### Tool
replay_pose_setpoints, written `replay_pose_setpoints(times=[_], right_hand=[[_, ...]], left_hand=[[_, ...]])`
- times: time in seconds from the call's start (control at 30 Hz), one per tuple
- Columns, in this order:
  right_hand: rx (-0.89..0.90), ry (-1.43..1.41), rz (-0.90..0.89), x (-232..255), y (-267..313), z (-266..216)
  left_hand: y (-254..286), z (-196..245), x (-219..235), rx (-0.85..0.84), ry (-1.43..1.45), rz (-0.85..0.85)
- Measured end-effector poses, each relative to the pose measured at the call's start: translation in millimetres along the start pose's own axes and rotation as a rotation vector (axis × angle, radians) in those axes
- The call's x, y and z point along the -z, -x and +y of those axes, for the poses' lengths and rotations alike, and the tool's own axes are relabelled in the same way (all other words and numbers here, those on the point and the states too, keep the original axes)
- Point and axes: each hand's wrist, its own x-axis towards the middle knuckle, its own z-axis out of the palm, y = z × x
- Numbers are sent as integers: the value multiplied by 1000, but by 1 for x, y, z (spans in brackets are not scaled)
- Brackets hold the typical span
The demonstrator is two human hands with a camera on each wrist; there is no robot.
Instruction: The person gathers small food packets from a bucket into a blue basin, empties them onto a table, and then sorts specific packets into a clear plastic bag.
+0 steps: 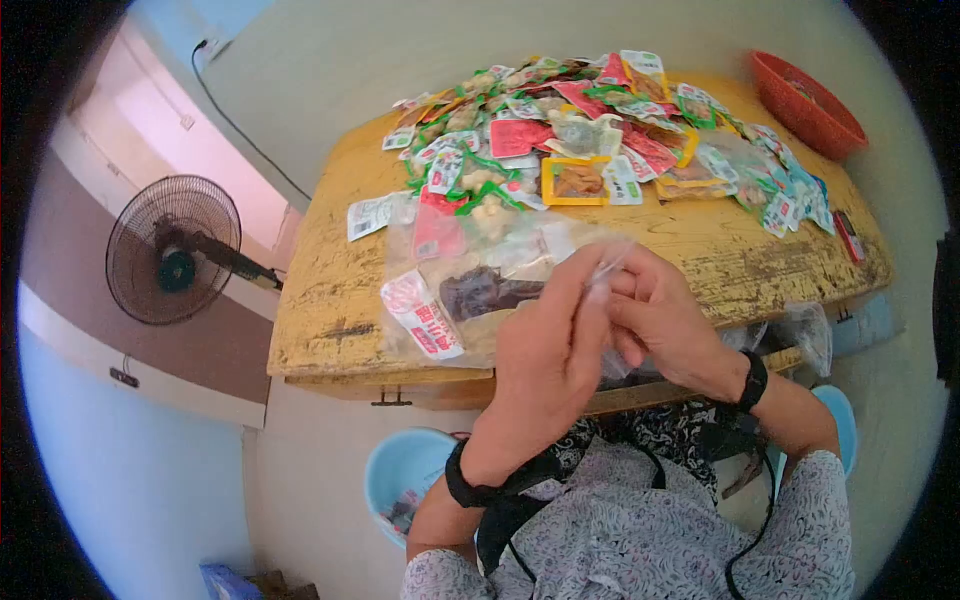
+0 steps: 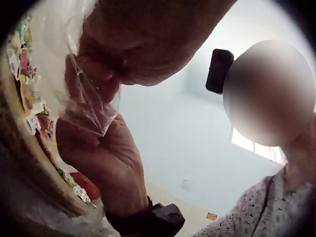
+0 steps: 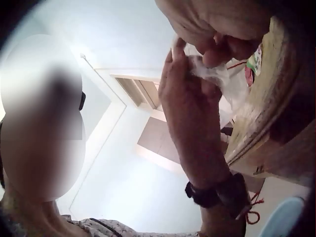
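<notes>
- From where I'm standing, the person's left hand (image 1: pixel 545 355) is curling its fingers in and pinching the gathered plastic of a clear bag (image 1: pixel 515 245).
- The right hand (image 1: pixel 668 322) is meeting it close in front, fingers bent, gripping the same bunched plastic; the fingertips are partly hiding one another.
- So two hands are working on one bag: its body is lying across the front-left part of the table (image 1: pixel 325 315), and its gathered end is rising toward the hands, near the front edge.
- Through or against the plastic, one white-and-red packet (image 1: pixel 422 313) and one dark item (image 1: pixel 472 292) are showing; I can't tell exactly what the dark one is.
- Behind the bag, a broad heap of packets (image 1: pixel 578 180) is covering the back of the table, overlapping too much for me to count.
- One red basket (image 1: pixel 822 125) is standing at the table's back right corner, and one small red-and-black device (image 1: pixel 849 237) is lying near the right edge.
- Two blue tubs are sitting lower down, one at the left (image 1: pixel 380 475) and one at the right (image 1: pixel 845 412).
- One fan (image 1: pixel 175 250) is standing left of the table.
</notes>
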Motion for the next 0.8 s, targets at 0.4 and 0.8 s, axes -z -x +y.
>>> replay_pose_setpoints(times=[0.4,0.8], right_hand=[[164,902,-27,-2,-15,10],[426,994,-261,30,-33,27]], left_hand=[[-10,-53,3,-19,-165,114],[-12,-48,18,-124,-80,123]])
